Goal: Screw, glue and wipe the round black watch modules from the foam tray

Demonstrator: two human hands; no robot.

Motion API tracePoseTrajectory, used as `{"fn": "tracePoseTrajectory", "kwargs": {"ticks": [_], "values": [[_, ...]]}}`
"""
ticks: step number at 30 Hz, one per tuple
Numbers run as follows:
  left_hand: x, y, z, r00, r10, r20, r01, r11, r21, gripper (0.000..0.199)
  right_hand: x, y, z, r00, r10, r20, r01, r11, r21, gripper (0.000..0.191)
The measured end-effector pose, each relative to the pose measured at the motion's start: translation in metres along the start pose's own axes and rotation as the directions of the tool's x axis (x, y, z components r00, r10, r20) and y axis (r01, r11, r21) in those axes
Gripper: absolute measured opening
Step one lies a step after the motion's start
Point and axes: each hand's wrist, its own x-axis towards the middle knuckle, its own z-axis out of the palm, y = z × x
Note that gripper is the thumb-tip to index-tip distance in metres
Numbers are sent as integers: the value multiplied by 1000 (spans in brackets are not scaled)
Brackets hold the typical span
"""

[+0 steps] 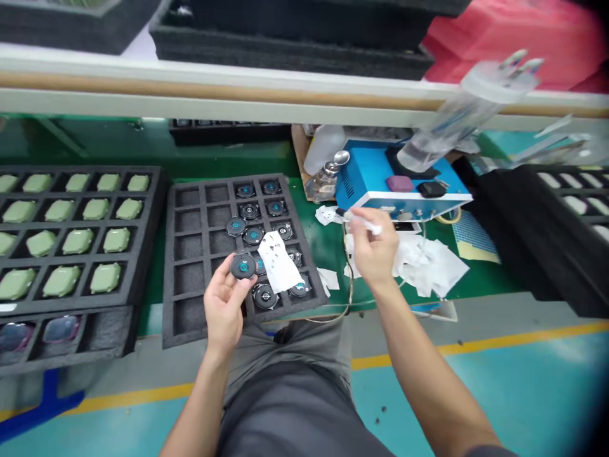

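Observation:
Over the lower middle of a black foam tray (188, 252), my left hand (227, 304) holds a round black disc (243, 266) between thumb and fingers. More round discs with dark faces sit in the tray's middle and right compartments. A white paper (280, 261) with small dark specks lies over some of them. To the right, my right hand (375, 247) is closed around a slim white tool (365, 223), held in front of a blue box (394, 184). The tool's far end is too blurred to make out.
Green square pieces fill a foam tray (155, 235) at left. Crumpled white papers (431, 263) lie right of my right hand. A glass bottle (326, 181) stands beside the blue box. A clear cylinder (457, 114) rises above it. A shelf edge (266, 95) crosses the top.

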Motion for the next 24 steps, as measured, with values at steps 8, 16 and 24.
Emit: {"fn": "tracePoseTrajectory", "kwargs": {"ticks": [8,16,24], "values": [[-5,5,3,997,6,-82,-4,1000,30,51,-29,25,8,893,-46,448,108,987,-116,39],[-3,5,5,989,36,-144,-30,999,43,48,-33,5,-27,959,74,275,-55,995,-77,30],[2,8,7,992,38,-124,-29,996,80,48,-54,0,-60,916,376,138,-373,926,-52,34]]}}
